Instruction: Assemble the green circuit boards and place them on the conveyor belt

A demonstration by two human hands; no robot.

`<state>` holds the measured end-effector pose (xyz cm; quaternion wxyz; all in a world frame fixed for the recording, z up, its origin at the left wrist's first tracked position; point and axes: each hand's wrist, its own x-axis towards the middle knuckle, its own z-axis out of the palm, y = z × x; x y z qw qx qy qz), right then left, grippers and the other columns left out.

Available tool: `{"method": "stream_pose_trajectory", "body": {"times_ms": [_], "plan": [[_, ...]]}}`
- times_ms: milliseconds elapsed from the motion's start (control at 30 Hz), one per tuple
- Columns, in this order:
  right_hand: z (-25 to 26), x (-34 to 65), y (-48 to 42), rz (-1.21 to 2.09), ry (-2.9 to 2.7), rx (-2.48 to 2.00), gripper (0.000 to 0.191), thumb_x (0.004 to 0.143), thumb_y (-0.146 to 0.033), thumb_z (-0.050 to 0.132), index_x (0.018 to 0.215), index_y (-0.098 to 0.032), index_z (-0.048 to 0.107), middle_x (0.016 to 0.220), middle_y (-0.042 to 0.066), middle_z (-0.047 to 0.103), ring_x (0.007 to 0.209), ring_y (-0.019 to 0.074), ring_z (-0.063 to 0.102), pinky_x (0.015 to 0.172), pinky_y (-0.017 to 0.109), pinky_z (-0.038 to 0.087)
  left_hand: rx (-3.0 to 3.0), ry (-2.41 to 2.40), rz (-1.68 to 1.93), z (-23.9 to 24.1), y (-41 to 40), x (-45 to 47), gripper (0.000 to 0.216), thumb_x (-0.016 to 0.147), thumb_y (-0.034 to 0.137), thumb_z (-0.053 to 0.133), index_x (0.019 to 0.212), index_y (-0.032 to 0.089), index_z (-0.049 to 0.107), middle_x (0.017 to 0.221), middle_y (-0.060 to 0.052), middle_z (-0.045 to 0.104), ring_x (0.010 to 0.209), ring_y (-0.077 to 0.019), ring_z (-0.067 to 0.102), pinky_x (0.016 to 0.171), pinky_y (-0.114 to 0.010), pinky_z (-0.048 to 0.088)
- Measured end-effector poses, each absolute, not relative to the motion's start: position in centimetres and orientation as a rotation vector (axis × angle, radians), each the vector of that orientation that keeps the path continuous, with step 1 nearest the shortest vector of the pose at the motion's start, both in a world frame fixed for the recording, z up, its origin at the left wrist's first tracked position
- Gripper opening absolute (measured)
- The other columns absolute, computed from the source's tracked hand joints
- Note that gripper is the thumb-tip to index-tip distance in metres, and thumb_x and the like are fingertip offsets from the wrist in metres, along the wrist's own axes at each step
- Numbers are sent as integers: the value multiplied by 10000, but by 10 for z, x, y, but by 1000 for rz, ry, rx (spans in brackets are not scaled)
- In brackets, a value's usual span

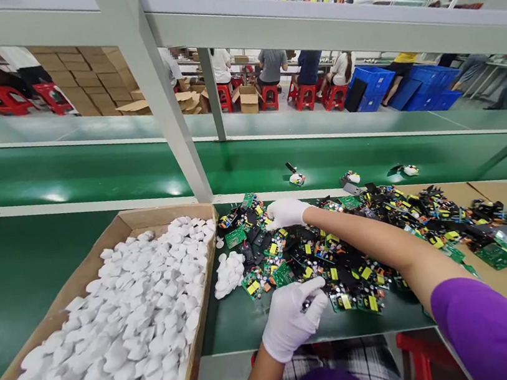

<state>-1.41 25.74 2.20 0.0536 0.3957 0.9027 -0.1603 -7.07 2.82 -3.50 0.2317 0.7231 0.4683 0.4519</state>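
Left hand (pixel 293 323) pinches a small board (pixel 307 302) (detail unclear). Right hand (pixel 286 212) reaches across, fingers curled onto the board pile (pixel 361 250); grip unclear.

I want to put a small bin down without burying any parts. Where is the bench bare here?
Bare green mat lies left of the cardboard box, and in a strip between the box, the circuit board pile and the left hand. The conveyor belt behind carries only a few stray parts. Around the right hand it is crowded with boards.
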Motion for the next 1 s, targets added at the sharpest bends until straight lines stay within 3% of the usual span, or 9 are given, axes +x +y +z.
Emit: {"method": "stream_pose_trajectory", "body": {"times_ms": [133, 233, 400, 500, 600, 700, 800, 1000], "plan": [[24, -12, 252, -462, 2831, 1243, 210, 718, -335, 780, 829, -161, 744, 897, 119, 767, 855, 262, 716, 701, 269, 482, 1919, 1340, 1248, -35, 28, -71, 235, 898, 317, 603, 1066, 254, 754, 850, -71, 796, 729, -207, 740, 709, -301, 556], [39, 3, 251, -487, 2934, 1339, 213, 786, -269, 710, 959, -146, 724, 926, 105, 760, 857, 233, 710, 736, 271, 491, 1874, 1379, 1238, -36, 29, -71, 236, 898, 344, 600, 1036, 254, 768, 911, -79, 799, 768, -220, 749, 734, -319, 567], [66, 38, 225, -607, 3104, 1415, 291, 861, -229, 640, 1135, -131, 653, 989, 74, 743, 877, 165, 702, 800, 261, 518, 1659, 1359, 1270, -35, 29, -71, 306, 907, 418, 573, 1010, 209, 771, 766, -71, 788, 666, -207, 725, 728, -337, 575], [73, 61, 194, -696, 3241, 1271, 288, 835, -199, 663, 1120, -160, 661, 1082, 61, 730, 928, 153, 700, 859, 270, 526, 1305, 1310, 1529, -32, 28, -72, 382, 915, 497, 551, 1005, 175, 736, 725, -62, 763, 613, -173, 688, 643, -297, 561], [74, 78, 160, -703, 3396, 1011, 247, 806, -186, 684, 1053, -167, 684, 1035, 73, 729, 919, 192, 694, 861, 331, 539, 909, 1276, 1862, -25, 26, -72, 417, 885, 562, 573, 1023, 179, 666, 717, -19, 700, 563, -134, 624, 546, -253, 511], [71, 88, 127, -671, 3406, 810, 249, 831, -193, 663, 1079, -181, 675, 1012, 84, 722, 922, 217, 690, 846, 362, 552, 823, 1269, 1794, -15, 24, -70, 438, 826, 508, 677, 1123, 188, 641, 897, -42, 711, 709, -145, 647, 640, -257, 522], [67, 91, 105, -714, 3400, 650, 262, 867, -198, 633, 1127, -214, 666, 1068, 84, 722, 976, 223, 686, 885, 379, 552, 869, 1220, 1537, -10, 17, -72, 428, 741, 398, 782, 1085, 163, 682, 982, -71, 728, 830, -187, 651, 754, -292, 522], [54, 75, 111, -928, 3340, 878, 357, 945, -239, 557, 1298, -253, 612, 1291, 70, 673, 1191, 233, 634, 1039, 418, 499, 606, 1128, 1563, -18, -12, -103, 413, 730, 312, 774, 1099, 150, 687, 985, -59, 735, 695, -148, 652, 698, -284, 532]]}}
